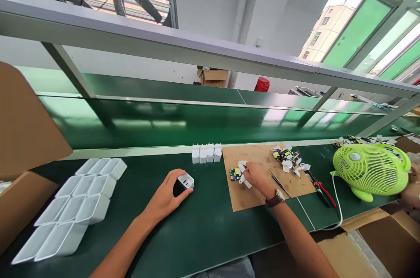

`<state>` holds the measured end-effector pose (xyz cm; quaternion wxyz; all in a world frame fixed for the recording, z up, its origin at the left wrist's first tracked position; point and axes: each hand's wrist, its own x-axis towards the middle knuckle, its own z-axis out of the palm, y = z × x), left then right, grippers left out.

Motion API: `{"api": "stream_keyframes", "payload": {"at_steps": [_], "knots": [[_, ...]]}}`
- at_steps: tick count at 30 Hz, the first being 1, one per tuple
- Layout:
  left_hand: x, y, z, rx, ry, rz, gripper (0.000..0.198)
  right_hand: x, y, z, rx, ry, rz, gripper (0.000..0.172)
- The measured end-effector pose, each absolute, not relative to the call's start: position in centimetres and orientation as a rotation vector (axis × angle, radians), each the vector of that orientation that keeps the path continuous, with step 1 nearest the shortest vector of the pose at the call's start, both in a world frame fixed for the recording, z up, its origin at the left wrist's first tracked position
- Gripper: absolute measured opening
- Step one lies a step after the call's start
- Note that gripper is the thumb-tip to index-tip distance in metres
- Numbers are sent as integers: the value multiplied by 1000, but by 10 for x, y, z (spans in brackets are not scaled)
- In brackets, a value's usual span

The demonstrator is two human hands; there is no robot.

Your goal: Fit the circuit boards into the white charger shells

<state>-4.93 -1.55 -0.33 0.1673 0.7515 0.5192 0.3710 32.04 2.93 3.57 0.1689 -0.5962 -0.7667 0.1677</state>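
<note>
My left hand (168, 194) is wrapped round a small white plastic housing (187, 180) with slots in its top face and a dark side. It holds the housing low over the green bench. My right hand (259, 178), with a watch on the wrist, pinches one of several white plastic pieces (242, 167) lying on a brown cardboard sheet (239, 199). Just left of its fingertips is a small circuit board (234, 174) with yellow parts. Tweezers (278, 182) lie beside that hand. A row of several white plug-like units (206, 153) stands at the bench's back edge.
White trays (74, 208) line the left, beside an open carton (28, 208). A pile of circuit boards and white pieces (288, 159) lies on the cardboard's far right. Red-handled pliers (323, 190) and a green fan (370, 169) stand right, above another carton (370, 243).
</note>
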Motion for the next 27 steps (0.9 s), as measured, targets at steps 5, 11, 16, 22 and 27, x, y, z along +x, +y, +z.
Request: {"api": "stream_keyframes", "payload": {"at_steps": [5, 11, 16, 22, 27], "knots": [[-49, -16, -2, 2040, 1578, 1013, 53, 327, 15, 45, -1598, -2253, 458, 44], [-44, -21, 8, 1952, 1412, 864, 92, 338, 8, 21, -1486, -2248, 454, 53], [-45, -20, 19, 1739, 1317, 683, 77, 318, 12, 25, -1308, -2152, 420, 48], [-39, -18, 6, 1906, 1313, 1040, 61, 245, 11, 55, -898, -2179, 453, 57], [-41, -15, -6, 2053, 1280, 1226, 62, 207, 10, 50, -683, -2231, 231, 70]]}}
